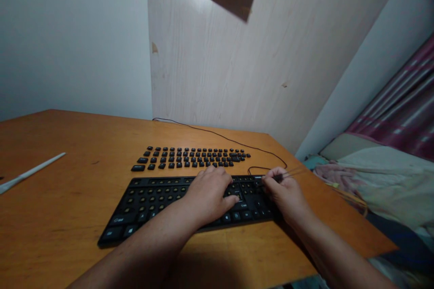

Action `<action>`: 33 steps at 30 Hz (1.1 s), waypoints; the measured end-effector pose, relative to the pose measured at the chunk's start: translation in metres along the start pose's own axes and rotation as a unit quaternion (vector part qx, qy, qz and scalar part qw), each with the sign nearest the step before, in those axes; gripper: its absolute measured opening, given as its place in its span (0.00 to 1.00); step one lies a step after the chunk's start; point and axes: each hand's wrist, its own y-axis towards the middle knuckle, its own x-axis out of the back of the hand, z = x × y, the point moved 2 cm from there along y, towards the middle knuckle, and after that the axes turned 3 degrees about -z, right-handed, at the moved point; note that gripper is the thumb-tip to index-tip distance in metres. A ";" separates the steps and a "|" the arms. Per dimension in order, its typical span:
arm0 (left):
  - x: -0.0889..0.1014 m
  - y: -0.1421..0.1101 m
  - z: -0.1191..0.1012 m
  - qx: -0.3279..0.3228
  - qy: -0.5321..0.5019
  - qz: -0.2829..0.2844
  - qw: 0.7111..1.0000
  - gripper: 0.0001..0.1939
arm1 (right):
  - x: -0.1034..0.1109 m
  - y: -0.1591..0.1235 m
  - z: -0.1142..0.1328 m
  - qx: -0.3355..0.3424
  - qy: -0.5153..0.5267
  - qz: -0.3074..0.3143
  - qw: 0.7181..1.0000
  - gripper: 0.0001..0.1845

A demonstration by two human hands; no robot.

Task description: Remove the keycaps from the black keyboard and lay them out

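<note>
A black keyboard (pixel 149 198) lies on the wooden desk, many of its upper key places bare, with small pale posts showing. Several keys still sit along its bottom row and right side. My left hand (pixel 210 192) rests on the keyboard right of its middle, fingers stretched forward and thumb apart, holding nothing I can see. At the keyboard's right end, my right hand (pixel 281 189) is closed around a wire keycap puller (pixel 278 178); its thin, blurred wires point right. My fingertips hide what lies beneath them. Loose black keycaps (pixel 193 159) stand in rows behind the keyboard.
A thin black cable (pixel 217 133) runs from the keyboard's back across the desk (pixel 84 140) to the wall. At the left lies a white brush-like stick (pixel 34 171). Right of the desk edge is a bed with rumpled bedding (pixel 373 176).
</note>
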 end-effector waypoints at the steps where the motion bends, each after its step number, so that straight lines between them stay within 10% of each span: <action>1: 0.000 0.000 -0.001 -0.001 0.000 0.000 1.000 0.17 | 0.000 0.000 0.000 -0.002 0.002 0.002 1.000 0.09; 11: -0.003 0.001 -0.008 0.016 -0.143 -0.027 0.989 0.12 | -0.011 -0.012 0.024 -0.027 0.055 0.025 0.998 0.12; 22: -0.005 0.012 -0.013 0.234 -0.567 -0.019 0.790 0.07 | -0.039 -0.029 0.051 0.054 0.047 0.065 0.995 0.10; 33: 0.000 0.014 0.000 0.302 -0.624 -0.044 0.719 0.05 | -0.035 -0.031 0.054 0.188 -0.067 0.052 0.978 0.16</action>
